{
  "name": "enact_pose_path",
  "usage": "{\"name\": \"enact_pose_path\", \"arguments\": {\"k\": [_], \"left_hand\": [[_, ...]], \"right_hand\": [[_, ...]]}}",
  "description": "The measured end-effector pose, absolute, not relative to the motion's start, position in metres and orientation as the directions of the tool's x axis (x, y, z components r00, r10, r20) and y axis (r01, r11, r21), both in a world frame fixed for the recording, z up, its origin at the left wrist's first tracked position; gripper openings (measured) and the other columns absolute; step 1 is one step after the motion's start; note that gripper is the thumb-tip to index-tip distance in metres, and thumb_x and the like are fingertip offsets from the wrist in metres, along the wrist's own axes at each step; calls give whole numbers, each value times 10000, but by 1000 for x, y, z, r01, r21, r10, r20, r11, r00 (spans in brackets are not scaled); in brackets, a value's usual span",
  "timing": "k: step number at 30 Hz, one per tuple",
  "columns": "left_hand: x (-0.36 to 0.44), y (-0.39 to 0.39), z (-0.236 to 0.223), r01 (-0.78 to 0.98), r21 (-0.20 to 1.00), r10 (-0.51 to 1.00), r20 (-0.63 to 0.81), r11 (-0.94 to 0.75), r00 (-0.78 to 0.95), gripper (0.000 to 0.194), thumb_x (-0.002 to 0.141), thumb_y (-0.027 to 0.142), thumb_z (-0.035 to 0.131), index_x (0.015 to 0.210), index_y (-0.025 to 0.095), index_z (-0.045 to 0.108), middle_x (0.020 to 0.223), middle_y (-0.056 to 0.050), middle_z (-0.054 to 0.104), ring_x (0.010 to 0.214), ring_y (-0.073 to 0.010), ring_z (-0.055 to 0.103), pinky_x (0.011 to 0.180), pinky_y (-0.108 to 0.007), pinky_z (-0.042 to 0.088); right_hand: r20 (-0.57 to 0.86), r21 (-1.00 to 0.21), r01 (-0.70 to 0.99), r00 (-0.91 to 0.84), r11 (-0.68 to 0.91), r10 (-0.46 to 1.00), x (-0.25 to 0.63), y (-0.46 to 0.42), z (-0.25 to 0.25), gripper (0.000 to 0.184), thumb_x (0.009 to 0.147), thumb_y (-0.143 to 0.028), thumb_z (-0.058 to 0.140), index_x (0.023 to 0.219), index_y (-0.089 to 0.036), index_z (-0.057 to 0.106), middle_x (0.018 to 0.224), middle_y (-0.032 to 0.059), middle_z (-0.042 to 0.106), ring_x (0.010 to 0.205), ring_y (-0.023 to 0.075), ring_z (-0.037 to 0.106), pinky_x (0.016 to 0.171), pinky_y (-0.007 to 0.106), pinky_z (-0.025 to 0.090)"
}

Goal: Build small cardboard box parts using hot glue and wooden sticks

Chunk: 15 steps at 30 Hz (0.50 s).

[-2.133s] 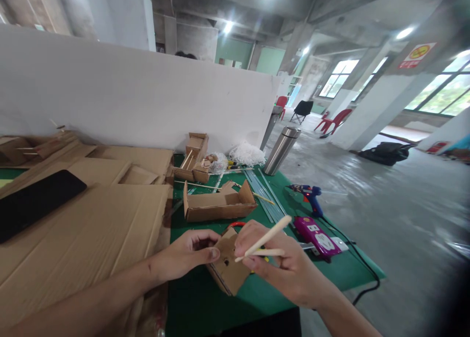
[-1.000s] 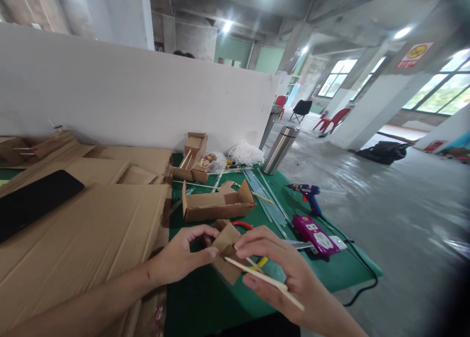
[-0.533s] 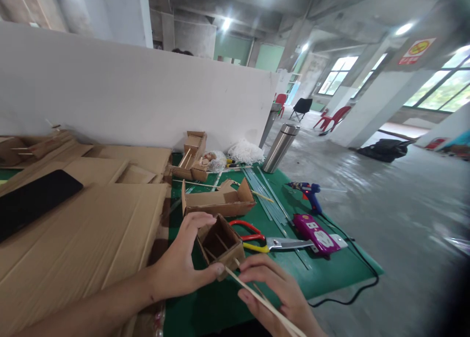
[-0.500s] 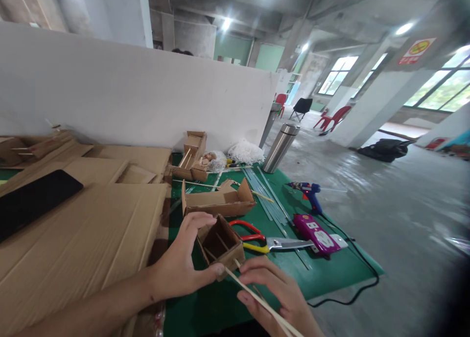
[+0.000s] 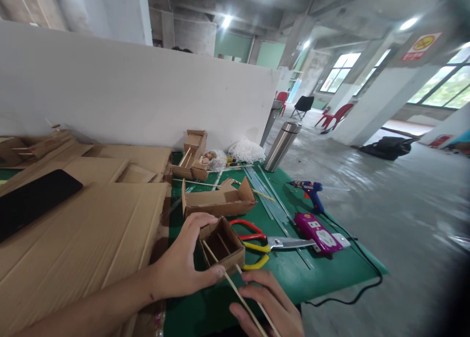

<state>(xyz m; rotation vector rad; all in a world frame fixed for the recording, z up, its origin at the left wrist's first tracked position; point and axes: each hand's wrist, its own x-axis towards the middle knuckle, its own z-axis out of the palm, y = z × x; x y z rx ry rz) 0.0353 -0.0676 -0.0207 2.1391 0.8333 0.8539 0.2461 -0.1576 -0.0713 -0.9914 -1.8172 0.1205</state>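
My left hand (image 5: 183, 263) grips a small open cardboard box (image 5: 237, 258), with the thumb on its near side and the fingers at its far left edge. The box is tilted, its opening facing up, and a thin stick shows inside. In my right hand (image 5: 270, 298) are two thin wooden sticks (image 5: 232, 284). One stick runs past my left thumb, its far end over or inside the box opening; the other ends at the box's near wall. Scissors (image 5: 290, 242) with red and yellow handles lie just right of the box.
Behind the box stands a longer cardboard tray (image 5: 209, 207). Clear glue sticks (image 5: 262, 192), a purple power strip (image 5: 317, 234), a blue glue gun (image 5: 312, 195) and a steel flask (image 5: 282, 146) are on the green tabletop. Cardboard sheets (image 5: 121, 219) with a black phone (image 5: 36, 200) cover the left.
My right hand has moved a little down and left. One stick's far end has gone from the box's near edge to over its opening. My left hand has barely moved.
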Motion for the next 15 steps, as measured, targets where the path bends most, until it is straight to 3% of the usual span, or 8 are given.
{"name": "enact_pose_path", "arguments": {"k": [7, 15], "left_hand": [[34, -67, -19, 354, 795, 782, 227, -493, 580, 688, 790, 253, 675, 1356, 248, 284, 1406, -112, 397, 1343, -321, 400, 1154, -529, 327], [35, -66, -18, 357, 803, 776, 195, -478, 600, 691, 786, 257, 671, 1353, 273, 277, 1402, -96, 392, 1325, -312, 418, 1138, -536, 342]], "right_hand": [[797, -405, 582, -154, 705, 584, 241, -155, -73, 57, 891, -114, 610, 918, -164, 609, 898, 94, 638, 811, 180, 698, 721, 238, 594], [799, -391, 593, -160, 703, 580, 241, -153, -76, 86, 883, -93, 598, 922, -170, 601, 911, 93, 635, 803, 171, 696, 715, 239, 596]]}}
